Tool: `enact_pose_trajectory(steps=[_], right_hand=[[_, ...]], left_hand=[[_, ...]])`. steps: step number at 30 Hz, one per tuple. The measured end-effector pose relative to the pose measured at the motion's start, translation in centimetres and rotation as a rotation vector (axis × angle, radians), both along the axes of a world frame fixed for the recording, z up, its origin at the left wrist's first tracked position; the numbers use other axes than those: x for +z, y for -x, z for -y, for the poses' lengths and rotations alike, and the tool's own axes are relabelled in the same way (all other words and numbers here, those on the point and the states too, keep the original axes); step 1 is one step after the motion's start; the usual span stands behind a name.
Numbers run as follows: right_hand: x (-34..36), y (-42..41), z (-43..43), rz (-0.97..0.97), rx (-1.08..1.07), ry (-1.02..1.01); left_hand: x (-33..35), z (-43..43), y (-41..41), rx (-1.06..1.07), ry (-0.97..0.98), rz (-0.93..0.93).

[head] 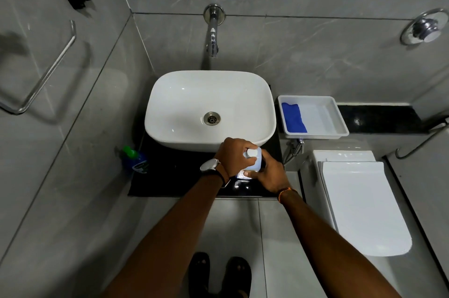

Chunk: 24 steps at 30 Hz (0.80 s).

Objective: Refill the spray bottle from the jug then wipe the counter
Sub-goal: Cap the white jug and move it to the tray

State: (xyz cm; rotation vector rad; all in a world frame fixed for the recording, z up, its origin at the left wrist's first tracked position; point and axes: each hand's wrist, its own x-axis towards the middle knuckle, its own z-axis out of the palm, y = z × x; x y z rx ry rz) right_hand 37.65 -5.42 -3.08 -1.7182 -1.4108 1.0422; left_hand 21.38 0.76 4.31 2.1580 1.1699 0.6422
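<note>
Both grips meet on one pale container (255,166), which stands on the dark desk (175,176) just in front of the basin (209,103). The left grip (234,154) comes over the top with its fingers curled round the white cap (252,152). The right grip (267,173) wraps the body lower down, on the side away from the left wrist. This split looks deliberate: the lower grip steadies the container against the desk so the upper one can twist the cap without the container turning.

The grips hide most of the container, so I cannot be sure it is the jug and not the spray bottle, though the broad cap suggests the jug.

Well out to the left of the left grip, a blue bottle with a green top (134,161) stands at the desk's edge. Beyond the right grip, a blue cloth (292,117) lies in a white tray (340,117), probably ready for the wiping to come. Nothing shows pouring yet, so the task seems to be at its opening step.
</note>
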Motion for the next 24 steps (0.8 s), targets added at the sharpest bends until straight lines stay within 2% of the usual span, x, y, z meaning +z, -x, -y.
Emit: enact_pose_trajectory(steps=[4, 8, 10, 13, 15, 24], right_hand=[[-0.1, 0.0, -0.2, -0.005, 0.024, -0.006], [0.0, -0.2, -0.3, -0.001, 0.039, -0.017], [0.1, -0.6, -0.2, -0.009, 0.042, -0.019], [-0.1, -2.3, 0.3, -0.007, 0.011, -0.028], [-0.2, -4.2, 0.9, 0.013, -0.029, -0.020], [0.7, -14.4, 1.0, 0.088, -0.219, -0.038]], left_hand=[[0.6, -0.8, 0.5, -0.132, -0.028, -0.036], [-0.1, -1.0, 0.7, -0.165, -0.041, -0.063], [-1.5, -0.3, 1.0, -0.100, -0.037, -0.035], [-4.7, 2.2, 1.5, 0.161, -0.137, -0.009], [-6.7, 3.9, 1.6, 0.239, -0.155, 0.005], [-11.2, 4.7, -4.7, -0.002, 0.089, -0.329]])
